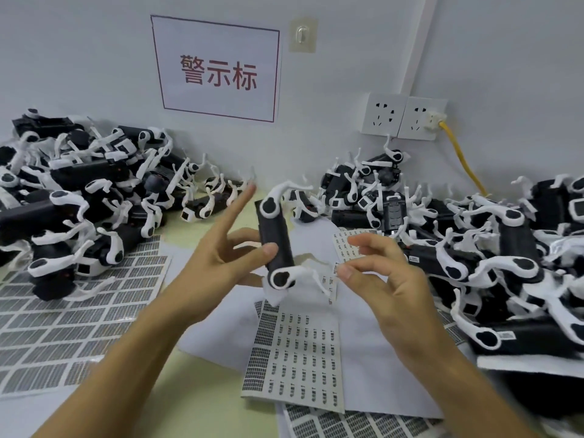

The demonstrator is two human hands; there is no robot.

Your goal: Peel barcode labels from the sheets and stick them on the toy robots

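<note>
Label sheets (294, 352) on yellowish table (202, 368), toy robot heaps (72, 197) against white wall (316, 121).

Matt plastic toy, paper sheets

The toy robot (274, 245) in the left hand (218, 263) looks matt black plastic; the label sheet (297, 349) below is paper.

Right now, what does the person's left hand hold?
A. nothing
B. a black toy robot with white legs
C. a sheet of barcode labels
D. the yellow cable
B: the left hand grips the black toy robot with white legs between thumb and fingers above the table, while the right hand pinches a small white label beside it.
</note>
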